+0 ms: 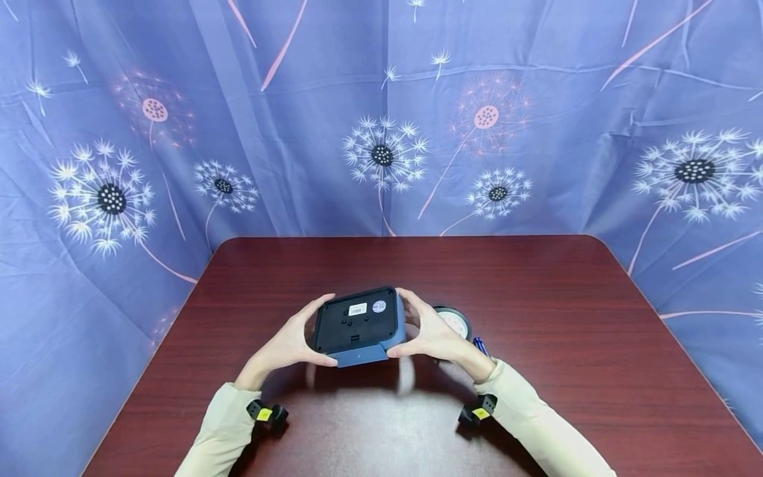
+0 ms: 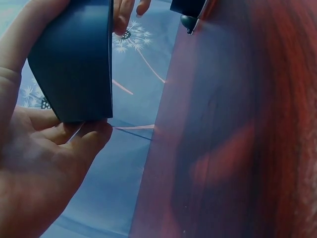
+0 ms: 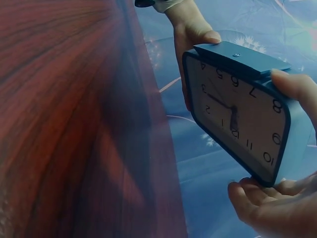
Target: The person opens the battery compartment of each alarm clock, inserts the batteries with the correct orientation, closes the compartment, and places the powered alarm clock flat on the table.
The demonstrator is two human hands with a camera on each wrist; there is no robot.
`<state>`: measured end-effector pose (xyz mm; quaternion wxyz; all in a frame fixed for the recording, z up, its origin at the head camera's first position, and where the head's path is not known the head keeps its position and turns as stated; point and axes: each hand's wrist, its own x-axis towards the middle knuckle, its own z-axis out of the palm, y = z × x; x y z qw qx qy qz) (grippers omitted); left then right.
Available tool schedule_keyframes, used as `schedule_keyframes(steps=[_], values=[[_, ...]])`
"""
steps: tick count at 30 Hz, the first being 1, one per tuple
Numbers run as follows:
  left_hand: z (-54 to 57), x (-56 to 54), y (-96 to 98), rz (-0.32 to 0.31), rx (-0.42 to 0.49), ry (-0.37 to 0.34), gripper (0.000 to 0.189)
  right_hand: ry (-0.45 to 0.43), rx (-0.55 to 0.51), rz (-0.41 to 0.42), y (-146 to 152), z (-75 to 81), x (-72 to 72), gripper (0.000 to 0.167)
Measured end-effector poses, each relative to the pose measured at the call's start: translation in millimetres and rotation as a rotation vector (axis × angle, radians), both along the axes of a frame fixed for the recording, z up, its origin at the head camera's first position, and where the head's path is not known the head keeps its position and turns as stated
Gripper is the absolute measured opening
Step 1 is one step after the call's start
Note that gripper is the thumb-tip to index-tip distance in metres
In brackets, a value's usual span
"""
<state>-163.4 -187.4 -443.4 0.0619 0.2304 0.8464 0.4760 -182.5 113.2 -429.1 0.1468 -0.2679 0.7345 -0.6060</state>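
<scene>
One cloth backdrop (image 1: 310, 132): blue-violet with white and pink dandelions, hanging in folds behind the tabletop (image 1: 268, 265) and along both its sides.
Tabletop surface: dark red wood grain, rounded at the far corners, with a pale glare on the near part.
Left sleeve (image 1: 220, 427) and right sleeve (image 1: 536, 417): cream, reaching in from the near edge.
Clock (image 1: 340, 328): raised above the middle of the tabletop and tilted, its black back toward the head camera; the right wrist view shows a pale dial in a blue case, the 6 beside the foot plate (one clock hand points at the 3, a thicker one near the 12).
Left hand (image 1: 292, 339): grips the clock's left end, thumb on the near edge, fingers spread to the far edge.
Right hand (image 1: 438, 336): grips the right end in the same way, thumb near the foot plate.
Round object (image 1: 456, 321): pale face, dark rim, just beyond the right hand and partly hidden by it.
Foot plate (image 1: 361, 356): blue, along the clock's edge nearest the person.
Wrist devices: black with yellow patches, one at the left cuff (image 1: 265, 414), one at the right cuff (image 1: 479, 409).
Blue item (image 1: 480, 346): beside the right wrist, too small to identify.
White label (image 1: 357, 309) and round sticker (image 1: 379, 306): side by side on the black back.
</scene>
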Motion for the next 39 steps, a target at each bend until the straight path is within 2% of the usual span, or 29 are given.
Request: schedule_keyframes(steps=[6,12,21,28,39], values=[[-0.7,-0.3,-0.6,-0.021,0.009,0.005,0.111,0.071,0.004,-0.030,-0.4,4.0,2.0,0.105],[0.6,-1.0,0.4,-0.053,0.068,-0.021,0.113,0.148,-0.025,-0.021,-1.6,6.6,1.5,0.099],[-0.4,-0.1,-1.0,-0.069,0.080,-0.031,0.112,0.121,0.020,-0.043,-1.4,7.3,4.1,0.102],[1.9,1.0,-0.5,-0.098,0.122,-0.049,0.112,0.146,-0.038,-0.039,-4.0,8.3,6.7,0.099],[2.5,-0.8,-0.1,-0.171,0.187,-0.074,0.115,0.201,-0.061,-0.072,-8.7,13.7,12.0,0.099]])
